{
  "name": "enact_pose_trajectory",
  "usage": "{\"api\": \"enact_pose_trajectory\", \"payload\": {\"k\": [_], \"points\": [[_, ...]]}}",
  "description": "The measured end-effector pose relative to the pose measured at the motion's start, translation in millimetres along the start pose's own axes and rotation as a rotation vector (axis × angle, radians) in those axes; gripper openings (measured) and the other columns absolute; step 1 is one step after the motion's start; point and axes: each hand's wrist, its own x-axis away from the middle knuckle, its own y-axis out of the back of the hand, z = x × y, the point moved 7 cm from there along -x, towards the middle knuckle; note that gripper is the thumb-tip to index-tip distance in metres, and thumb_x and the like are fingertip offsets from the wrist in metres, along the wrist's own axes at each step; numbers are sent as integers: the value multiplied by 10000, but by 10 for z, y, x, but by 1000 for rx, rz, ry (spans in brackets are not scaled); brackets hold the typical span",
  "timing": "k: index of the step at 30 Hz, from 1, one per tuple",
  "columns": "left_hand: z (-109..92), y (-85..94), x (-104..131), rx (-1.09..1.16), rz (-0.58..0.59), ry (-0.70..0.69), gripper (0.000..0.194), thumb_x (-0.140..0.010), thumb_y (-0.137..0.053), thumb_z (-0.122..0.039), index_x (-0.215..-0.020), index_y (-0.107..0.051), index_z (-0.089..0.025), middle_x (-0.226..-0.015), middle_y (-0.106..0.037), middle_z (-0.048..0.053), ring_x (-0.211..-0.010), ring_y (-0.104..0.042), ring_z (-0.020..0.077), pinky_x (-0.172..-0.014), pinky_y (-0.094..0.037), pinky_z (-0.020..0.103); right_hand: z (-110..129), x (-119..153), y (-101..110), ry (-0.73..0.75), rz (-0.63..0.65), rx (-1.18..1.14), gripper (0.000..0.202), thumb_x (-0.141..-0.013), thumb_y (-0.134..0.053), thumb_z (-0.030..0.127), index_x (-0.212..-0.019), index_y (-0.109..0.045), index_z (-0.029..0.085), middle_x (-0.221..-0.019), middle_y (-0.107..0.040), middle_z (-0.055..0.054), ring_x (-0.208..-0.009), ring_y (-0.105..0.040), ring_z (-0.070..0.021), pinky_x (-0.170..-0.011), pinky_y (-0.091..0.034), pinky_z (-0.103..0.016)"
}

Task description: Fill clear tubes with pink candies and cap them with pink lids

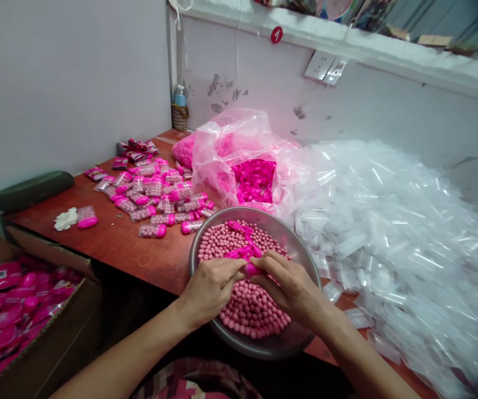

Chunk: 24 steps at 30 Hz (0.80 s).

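Observation:
Over a metal bowl (305, 260) of round pink balls (255, 313), my two hands meet at the fingertips. Between them is a glossy pink cap (252, 270). My left hand (212, 288) is closed, thumb and fingers pinching at the cap's left side. From the right, my right hand (291, 282) closes its fingers around the same cap. Whether a clear container is joined to it is hidden by the fingers. Several loose pink caps (245, 241) lie on the balls just beyond my hands.
Filled clear tubes with pink caps (156, 191) lie scattered on the red table (131, 255). Behind the bowl stands an open plastic bag (234, 130) of pink caps. Clear empty containers (388, 221) are heaped on the right. A cardboard box (68, 327) of pink packets sits lower left.

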Motion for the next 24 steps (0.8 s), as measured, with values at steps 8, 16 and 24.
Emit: {"api": "enact_pose_trajectory", "payload": {"k": [8, 16, 24], "points": [[10, -31, 19, -50, 34, 4, 214, -854, -447, -108, -949, -634, -144, -792, -667, 65, -811, -636, 185, -769, -477, 286, 10, -52, -62, 3, 83, 54, 153, -902, -421, 201, -805, -526, 144, -692, -504, -33, -622, -464, -137, -554, -353, -246], [230, -26, -89, 467, 53, 348, 156, -822, -505, -203, -828, -651, -147, -803, -668, 31, -744, -627, 163, -683, -486, 238, -546, 93, 151, -488, -170, -436, 221, -856, -504, 343, -969, -565, 164, -836, -610, -35, -733, -567, -141, -639, -450, -236], [231, -2, -142, 355, 24, 353, 127, -767, -571, -187, -833, -670, -144, -786, -670, 21, -766, -607, 166, -703, -463, 239, -792, 255, -424, -440, 572, 352, 297, -911, -383, 298, -792, -609, 146, -759, -662, -76, -659, -607, -169, -535, -364, -224]]}}
